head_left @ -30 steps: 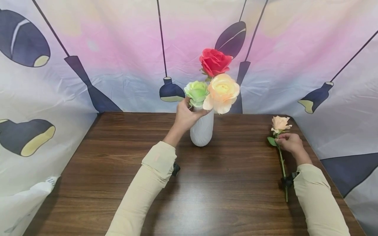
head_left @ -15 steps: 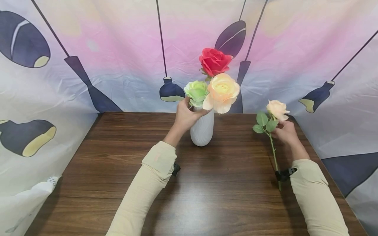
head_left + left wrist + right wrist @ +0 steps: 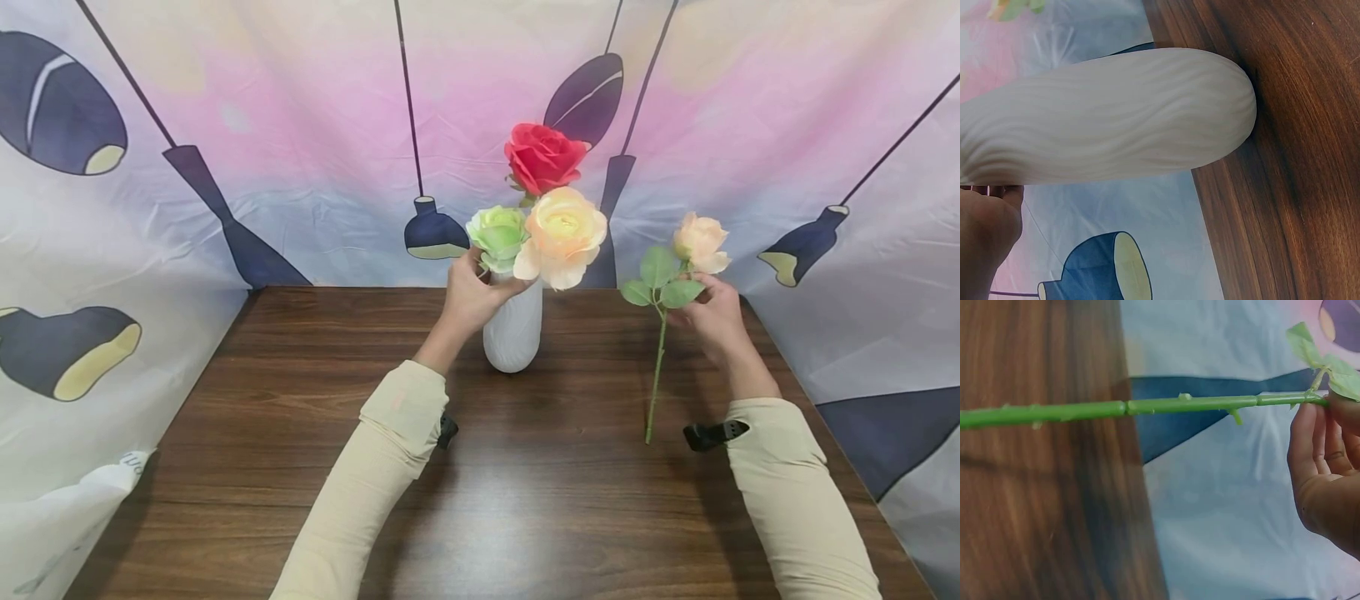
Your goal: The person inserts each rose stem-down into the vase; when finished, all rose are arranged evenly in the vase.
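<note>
In the head view a white vase (image 3: 513, 329) stands upright near the back middle of the table, a red rose (image 3: 545, 158), a green flower (image 3: 497, 236) and a larger peach flower (image 3: 564, 235) in it. My left hand (image 3: 477, 293) grips the vase near its mouth, just below the green flower. The left wrist view shows the vase's wavy ribbed side (image 3: 1116, 119). On the right, my right hand (image 3: 708, 312) pinches a pale peach rose (image 3: 701, 242) by its stem, close under the leaves. In the right wrist view the green stem (image 3: 1191, 405) runs down from the fingertips.
The dark wooden table (image 3: 315, 400) meets a patterned cloth backdrop (image 3: 315, 142) at its back and sides. A black wrist camera (image 3: 716, 435) sits at the right sleeve's cuff.
My right hand has lifted the pale peach rose and carried it up and leftward, its leaves turning into view. The left hand and the vase have stayed in place.
</note>
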The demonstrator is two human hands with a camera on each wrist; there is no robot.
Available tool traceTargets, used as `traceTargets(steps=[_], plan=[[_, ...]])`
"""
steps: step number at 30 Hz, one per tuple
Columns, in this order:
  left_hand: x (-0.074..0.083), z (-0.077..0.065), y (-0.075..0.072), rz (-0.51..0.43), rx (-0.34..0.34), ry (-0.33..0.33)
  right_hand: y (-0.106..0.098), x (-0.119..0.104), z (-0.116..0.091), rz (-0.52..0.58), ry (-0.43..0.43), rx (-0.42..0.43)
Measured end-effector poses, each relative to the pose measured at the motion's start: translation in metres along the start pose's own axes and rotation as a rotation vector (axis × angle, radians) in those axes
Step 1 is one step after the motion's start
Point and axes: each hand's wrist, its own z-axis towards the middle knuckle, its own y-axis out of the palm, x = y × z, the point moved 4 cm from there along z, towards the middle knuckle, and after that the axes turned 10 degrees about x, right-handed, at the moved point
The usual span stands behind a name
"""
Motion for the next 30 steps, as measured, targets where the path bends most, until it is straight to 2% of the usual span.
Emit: traceTargets(steps=[12,20,30], plan=[[0.001,0.0,0.0,-0.006,-0.003,0.017,0.035,-0.043,-0.011,0.323,-0.144,-0.017],[0.001,0.0,-0.001,-0.008,-0.004,0.016,0.051,-0.075,-0.014,0.497,-0.237,0.053],[0.001,0.0,0.0,-0.001,-0.008,0.009,0.058,-0.118,-0.019,0.835,-0.353,0.154]])
